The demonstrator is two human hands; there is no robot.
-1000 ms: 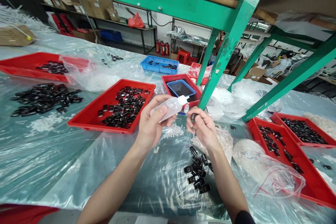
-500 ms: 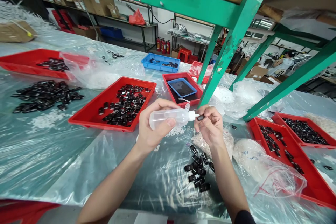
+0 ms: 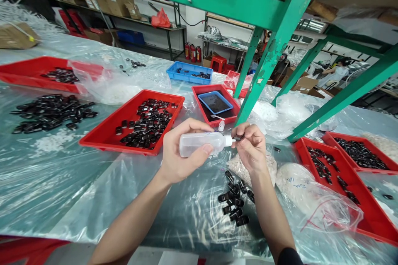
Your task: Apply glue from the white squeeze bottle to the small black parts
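My left hand (image 3: 178, 149) is wrapped round a translucent squeeze bottle (image 3: 199, 144), held on its side with the white nozzle pointing right. Between thumb and fingers, my right hand (image 3: 252, 149) pinches a small black piece (image 3: 239, 137), and the nozzle tip meets or nearly meets it. Below my right hand, a loose pile of black pieces (image 3: 234, 201) lies on the plastic-covered table (image 3: 130, 198). A red tray (image 3: 124, 147) holding many black pieces is left of the bottle. Just beyond the nozzle stands a tiny clear bottle (image 3: 221, 126).
Green frame posts (image 3: 261, 70) rise beyond my right hand. Plastic bags of small pieces (image 3: 294, 184) and a long red tray (image 3: 370, 211) are at right. Farther back are a red tray with a blue one inside (image 3: 202, 112) and a blue tray (image 3: 189, 73). A person sits far back right.
The squeeze bottle has shifted slightly right, its nozzle closer to the black piece. My right fingers have changed their hold a little, and the piece now shows less of its face.
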